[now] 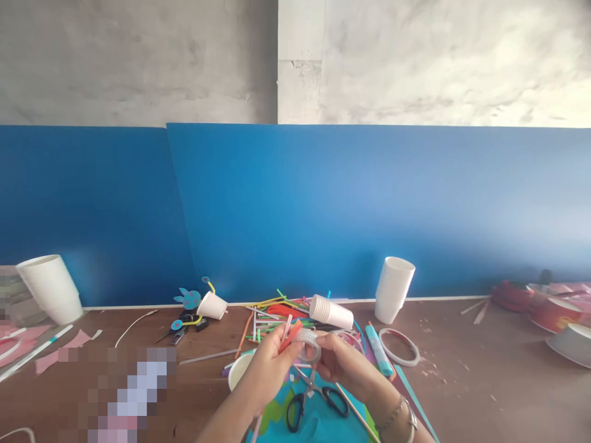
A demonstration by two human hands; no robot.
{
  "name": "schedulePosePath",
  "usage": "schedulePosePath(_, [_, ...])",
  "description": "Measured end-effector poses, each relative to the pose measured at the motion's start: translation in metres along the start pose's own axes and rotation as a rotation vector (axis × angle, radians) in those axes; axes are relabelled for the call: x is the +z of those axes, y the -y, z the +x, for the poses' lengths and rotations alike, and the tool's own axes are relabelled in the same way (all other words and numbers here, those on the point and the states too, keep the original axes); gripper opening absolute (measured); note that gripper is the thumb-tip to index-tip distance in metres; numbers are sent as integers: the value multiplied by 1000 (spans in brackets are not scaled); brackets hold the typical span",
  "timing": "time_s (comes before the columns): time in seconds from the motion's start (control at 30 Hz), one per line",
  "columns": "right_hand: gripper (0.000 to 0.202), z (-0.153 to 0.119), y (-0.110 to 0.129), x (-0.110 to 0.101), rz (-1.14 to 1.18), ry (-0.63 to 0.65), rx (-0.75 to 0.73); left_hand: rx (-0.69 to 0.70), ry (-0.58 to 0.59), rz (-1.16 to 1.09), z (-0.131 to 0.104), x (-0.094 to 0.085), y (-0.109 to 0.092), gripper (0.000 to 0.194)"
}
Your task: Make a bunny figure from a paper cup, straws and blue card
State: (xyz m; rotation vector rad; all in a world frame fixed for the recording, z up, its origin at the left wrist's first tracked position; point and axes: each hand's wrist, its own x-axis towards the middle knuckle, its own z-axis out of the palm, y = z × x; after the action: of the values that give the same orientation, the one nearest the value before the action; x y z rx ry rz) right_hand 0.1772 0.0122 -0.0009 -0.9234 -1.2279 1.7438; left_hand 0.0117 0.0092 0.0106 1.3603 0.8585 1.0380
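Observation:
My left hand (271,363) is closed around an orange strip (290,336) and a pink straw (286,327), which poke up past its fingers. A roll of clear tape (308,346) sits between my two hands, and the fingers of my right hand (339,360) are closed on its right side. Whether the left fingers also grip the roll is hard to tell. Below them, scissors (310,394) with black handles lie spread on blue paper (323,424). A white paper cup (240,371), partly covered by my left arm, is beside my left wrist.
Loose coloured straws (258,320) and toppled stacked cups (331,311) lie behind my hands. Upright cup stacks stand at right (394,289) and left (50,288). A tape ring (399,346) and a glue stick (378,351) lie rightward. A blue partition (346,209) closes off the back.

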Motion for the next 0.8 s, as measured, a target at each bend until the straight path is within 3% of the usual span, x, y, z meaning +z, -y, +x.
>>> schedulePosePath(0.13, [24,3,-3,3,-59,-75,27,-52,39,-60,0,-12,-6,33])
schedulePosePath(0.23, [25,6,-5,4,-106,-142,23,-153,-80,-46,-3,-37,-21,50])
schedulePosePath(0.37, [26,11,-11,4,-155,-218,-9,-169,-145,-83,-8,-58,-34,51])
schedulePosePath(0.5, [23,12,-14,10,-228,-222,23,-120,-116,5,-7,-41,-22,47])
schedulePosePath(0.63, [21,6,-9,15,-258,-182,26,-96,72,118,-2,-20,-3,43])
schedulePosePath(0.8, [18,-2,0,12,-262,-127,-23,-36,140,128,-1,-19,-6,35])
